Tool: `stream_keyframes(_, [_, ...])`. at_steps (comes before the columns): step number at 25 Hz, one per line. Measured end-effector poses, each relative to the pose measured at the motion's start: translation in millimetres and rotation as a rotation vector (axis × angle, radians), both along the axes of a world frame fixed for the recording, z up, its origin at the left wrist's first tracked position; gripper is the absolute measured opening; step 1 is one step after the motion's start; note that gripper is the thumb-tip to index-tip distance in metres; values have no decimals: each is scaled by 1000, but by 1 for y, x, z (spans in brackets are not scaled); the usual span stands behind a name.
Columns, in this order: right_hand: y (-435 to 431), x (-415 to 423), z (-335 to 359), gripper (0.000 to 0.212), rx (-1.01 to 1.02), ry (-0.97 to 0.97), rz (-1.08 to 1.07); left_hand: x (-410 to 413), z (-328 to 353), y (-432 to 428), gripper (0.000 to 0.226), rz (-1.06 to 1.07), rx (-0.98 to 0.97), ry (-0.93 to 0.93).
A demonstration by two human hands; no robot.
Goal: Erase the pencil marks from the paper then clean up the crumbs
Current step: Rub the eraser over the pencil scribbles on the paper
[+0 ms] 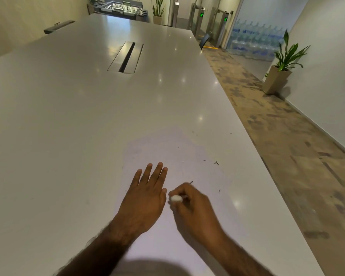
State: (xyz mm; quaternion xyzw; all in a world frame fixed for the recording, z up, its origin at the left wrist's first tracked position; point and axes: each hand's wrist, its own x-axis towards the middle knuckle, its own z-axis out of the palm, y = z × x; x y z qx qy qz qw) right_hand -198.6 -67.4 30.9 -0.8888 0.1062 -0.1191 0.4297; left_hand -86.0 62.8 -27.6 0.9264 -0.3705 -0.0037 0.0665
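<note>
A white sheet of paper (179, 156) lies on the near right part of the long white table (68, 116). My left hand (145, 194) presses flat on the paper with its fingers straight. Just to its right, my right hand (191, 208) grips a small white eraser (176, 198) with curled fingers and holds it down on the paper. Dark eraser crumbs (216, 162) are scattered over the upper and right parts of the sheet and on the table beyond it. Faint grey smudges remain near the paper's top left.
A cable slot (126, 57) is set into the table's middle. The table's right edge runs diagonally beside a carpeted aisle. A potted plant (281, 74) stands by the right wall, and stacked water bottles (255, 40) sit at the back.
</note>
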Motion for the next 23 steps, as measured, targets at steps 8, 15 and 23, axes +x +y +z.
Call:
stream_keyframes(8, [-53,13,-2,19,-72,-65,-312,0,5,0,88,-16,-4,47])
stream_keyframes(15, [-31,25,-12,16,-271,13,-50,-9,11,-6,89,-119,-9,86])
stream_keyframes(23, [-40,35,-4,16,-209,30,-184,-8,10,-5,89,-111,55,98])
